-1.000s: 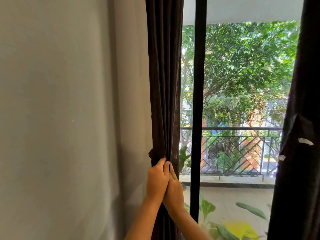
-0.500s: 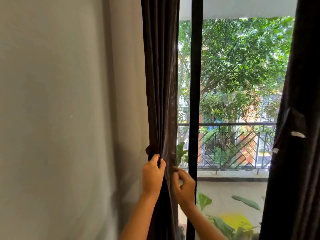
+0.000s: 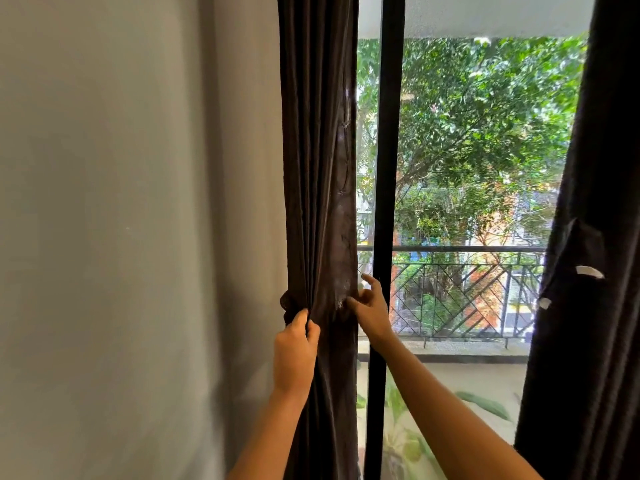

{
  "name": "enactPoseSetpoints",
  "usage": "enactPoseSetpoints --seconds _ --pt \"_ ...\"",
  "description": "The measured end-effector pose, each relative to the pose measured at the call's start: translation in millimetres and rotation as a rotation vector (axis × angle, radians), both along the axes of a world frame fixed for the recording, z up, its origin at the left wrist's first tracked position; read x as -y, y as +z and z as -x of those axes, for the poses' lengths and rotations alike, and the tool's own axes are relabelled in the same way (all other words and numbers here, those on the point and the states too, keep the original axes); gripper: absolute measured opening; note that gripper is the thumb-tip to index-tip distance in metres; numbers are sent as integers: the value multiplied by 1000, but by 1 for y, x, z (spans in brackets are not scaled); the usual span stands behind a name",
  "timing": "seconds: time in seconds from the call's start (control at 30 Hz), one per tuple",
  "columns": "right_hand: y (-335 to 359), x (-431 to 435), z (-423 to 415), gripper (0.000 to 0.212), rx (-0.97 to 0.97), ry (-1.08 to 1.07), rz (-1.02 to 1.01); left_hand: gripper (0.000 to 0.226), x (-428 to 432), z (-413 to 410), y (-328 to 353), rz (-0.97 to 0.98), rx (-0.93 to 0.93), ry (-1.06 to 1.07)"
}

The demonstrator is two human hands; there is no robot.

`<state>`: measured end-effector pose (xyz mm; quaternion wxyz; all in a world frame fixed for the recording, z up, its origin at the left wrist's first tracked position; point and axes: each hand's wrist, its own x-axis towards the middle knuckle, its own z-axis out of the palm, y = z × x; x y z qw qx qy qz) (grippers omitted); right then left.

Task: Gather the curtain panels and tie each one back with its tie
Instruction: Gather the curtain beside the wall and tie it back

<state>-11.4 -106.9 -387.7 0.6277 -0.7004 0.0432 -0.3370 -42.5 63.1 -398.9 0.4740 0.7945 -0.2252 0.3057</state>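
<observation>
A dark brown curtain panel (image 3: pixel 317 150) hangs bunched in narrow folds beside the grey wall. My left hand (image 3: pixel 294 355) grips its left folds at about waist height, next to a dark knot-like tie piece (image 3: pixel 286 303) sticking out on the wall side. My right hand (image 3: pixel 369 306) is at the panel's right edge, fingers spread and touching the cloth without holding it. A second dark curtain panel (image 3: pixel 588 271) hangs at the far right, with small white tabs on it.
A black window frame post (image 3: pixel 386 202) runs top to bottom just right of the gathered panel. Behind the glass are a balcony railing (image 3: pixel 460 292), trees and leafy plants. The plain grey wall (image 3: pixel 121 220) fills the left half.
My hands were together on the panel; the right hand has let go and moved right to the panel's edge, fingers spreading. The left hand keeps its grip.
</observation>
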Motion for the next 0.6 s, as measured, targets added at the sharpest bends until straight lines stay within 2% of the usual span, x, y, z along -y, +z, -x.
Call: enactPoseSetpoints --seconds 0.13,0.2,0.27,0.43,0.6 --pt "-15 -17 12 21 91 -337 93 35 6 -7 -3 24 -21 -5" --pt "-19 -33 23 17 141 -470 79 37 10 -9 -5 31 -28 -23" --pt "-23 -46 32 24 158 -518 43 38 15 -11 -4 44 -49 -46" --pt "-34 -67 41 26 200 -398 41 40 22 -15 -2 54 -111 -123" --pt "-41 -74 37 38 166 -266 67 35 22 -17 0 72 -112 -238"
